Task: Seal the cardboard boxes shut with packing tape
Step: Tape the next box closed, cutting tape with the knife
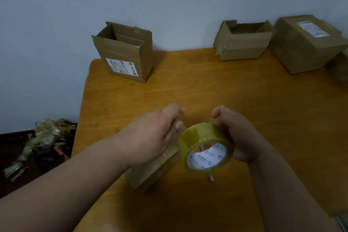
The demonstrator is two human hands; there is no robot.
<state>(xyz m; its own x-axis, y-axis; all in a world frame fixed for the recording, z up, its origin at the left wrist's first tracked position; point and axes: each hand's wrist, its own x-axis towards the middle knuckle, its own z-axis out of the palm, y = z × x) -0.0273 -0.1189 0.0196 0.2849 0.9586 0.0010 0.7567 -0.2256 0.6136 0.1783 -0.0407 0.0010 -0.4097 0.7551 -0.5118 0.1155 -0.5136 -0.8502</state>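
Scrap heap (45, 143): on the floor at 9 o'clock of the table, tape and card offcuts; no part in this step.
Open box, left (125, 51): far left of the table (244, 111) at 11 o'clock, flaps up, label facing near. Not yet sealed.
Left hand (150, 135): palm down over the small box, fingers fairly straight and blurred at the tips. It appears to press; cannot tell whether a tape end sits under the fingers.
Small box (148, 169): under the left hand at 6 o'clock, near edge of table, shut flat; a shiny strip shows on its top near the wrist.
Tape roll (206, 147): just right of the small box, held clear of the table, core printed white with blue and red marks.
Right hand (237, 133): curled round the roll from the far side, thumb on the upper rim, a firm hold.
Thin stick (207, 164): lies on the table below the roll, partly hidden; cannot tell what it is.
Open box, right (243, 40): 1 o'clock, flaps up, waiting.
Closed box (307, 43): 2 o'clock, label on top, looks shut.
Step, as judged: laying tape along the small box seam.
Doing it well: keep the left palm flat to pin the box, draw the roll low and straight, hold tension, rub down after.
Risk: slack tape wrinkles or sticks to itself.
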